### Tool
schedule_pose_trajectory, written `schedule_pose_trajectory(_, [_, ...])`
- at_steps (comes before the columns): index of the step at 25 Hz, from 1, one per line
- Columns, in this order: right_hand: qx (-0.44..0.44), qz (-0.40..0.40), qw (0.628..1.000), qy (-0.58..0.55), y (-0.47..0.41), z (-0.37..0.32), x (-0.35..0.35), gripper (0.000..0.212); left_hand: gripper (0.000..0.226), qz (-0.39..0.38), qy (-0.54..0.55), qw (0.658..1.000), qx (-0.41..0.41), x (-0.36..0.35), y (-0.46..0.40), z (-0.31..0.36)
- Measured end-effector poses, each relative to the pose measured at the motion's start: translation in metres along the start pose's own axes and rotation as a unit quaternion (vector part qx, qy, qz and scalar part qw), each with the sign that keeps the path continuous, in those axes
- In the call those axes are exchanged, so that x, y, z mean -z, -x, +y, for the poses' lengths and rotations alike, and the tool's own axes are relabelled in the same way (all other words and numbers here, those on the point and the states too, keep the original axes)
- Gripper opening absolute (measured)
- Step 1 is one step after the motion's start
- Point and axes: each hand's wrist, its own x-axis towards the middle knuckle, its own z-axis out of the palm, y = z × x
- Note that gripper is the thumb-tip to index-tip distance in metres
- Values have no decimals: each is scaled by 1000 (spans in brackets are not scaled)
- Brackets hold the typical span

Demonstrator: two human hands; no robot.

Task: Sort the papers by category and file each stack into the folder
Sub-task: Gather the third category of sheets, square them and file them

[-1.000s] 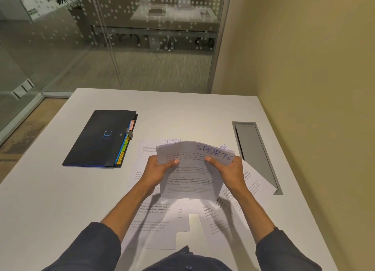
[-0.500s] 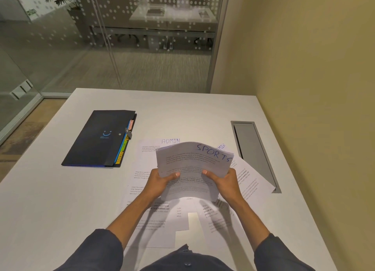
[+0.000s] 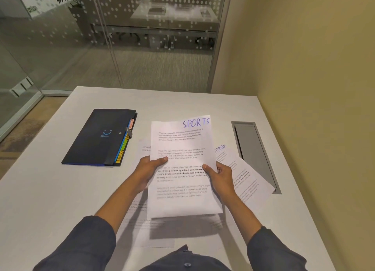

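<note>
Holding a sheet headed SPORTS in blue handwriting, both hands keep it lifted above the white table, its shadow falling on the papers below. The left hand grips the sheet's left edge, thumb laid across the printed front and the fingers hidden behind the page; the right hand grips the right edge the same way, thumb on the front. Whether the held paper is one sheet or a thin stack cannot be told (a second edge seems to peek out along the bottom). Taking that SPORTS sheet as the landmark: to its left, well apart, lies the dark folder, shut flat on the table, with a small smile mark on its cover and coloured index tabs showing along its right edge, one yellow tab reading SPORTS. Just right of the sheet, and partly hidden behind it and the right hand, a page headed ADMIN lies tilted on the table. More printed pages lie under and below the sheet, overlapping one another. Farther right of the sheet, past the ADMIN page, a grey cable hatch is set into the tabletop, and the ADMIN page's corner overlaps its edge. Beyond the sheet, past the table's far edge, stands a glass wall dotted with white spots. Dark sleeves cover both forearms near the bottom.
</note>
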Motion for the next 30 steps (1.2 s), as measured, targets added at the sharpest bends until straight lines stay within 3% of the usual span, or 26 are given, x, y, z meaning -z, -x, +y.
schedule_pose_trajectory(4, [-31, 54, 998, -28, -13, -3, -13, 26, 28, -53, 0, 998, 31, 18, 5, -9])
schedule_pose_trajectory(12, [-110, 45, 993, -13, -22, 14, -50, 23, 33, 72, -34, 997, 4, 60, 8, -24])
schedule_pose_trajectory(15, [-124, 59, 984, 111, -15, 37, -59, 22, 31, 120, -23, 992, -6, 97, 11, -22])
schedule_pose_trajectory(18, [-105, 12, 936, 336, 4, 60, -73, 31, 33, 151, -25, 988, -9, 136, 18, -20])
schedule_pose_trajectory(22, [-93, -37, 847, 523, 27, 81, -105, 37, 36, 163, -45, 986, 9, 176, 26, -21])
schedule_pose_trajectory(27, [-98, -8, 776, 623, 37, 108, -137, 81, 31, 154, -59, 986, 12, 203, 31, -22])
schedule_pose_trajectory(30, [-102, 24, 774, 625, 36, 117, -142, 93, 30, 148, -64, 987, 12, 211, 33, -22])
